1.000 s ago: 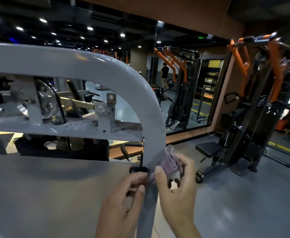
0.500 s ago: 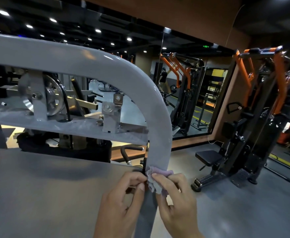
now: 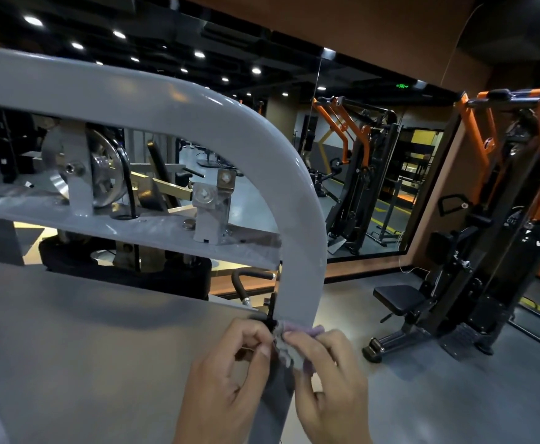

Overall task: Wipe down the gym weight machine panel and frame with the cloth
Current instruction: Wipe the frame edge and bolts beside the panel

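A thick grey frame tube (image 3: 294,200) arches from the upper left and runs down at the centre. A flat grey panel (image 3: 86,347) fills the lower left beside it. A small pale purple cloth (image 3: 291,344) is wrapped across the front of the tube at the level of the panel's top corner. My right hand (image 3: 329,382) grips the cloth from the right side of the tube. My left hand (image 3: 230,379) pinches the cloth's left edge by a black clip at the tube. The tube below the hands is partly hidden.
Behind the frame sit a metal pulley (image 3: 102,174), a cross bar (image 3: 118,229) and bolted brackets. A black and orange weight machine (image 3: 473,283) with a seat stands on the grey floor at right. A wall mirror (image 3: 374,174) reflects more machines.
The cloth has gone from bunched at the right side of the tube to spread across its front, slightly lower. Both hands stayed close together at the tube. The camera has shifted a little.
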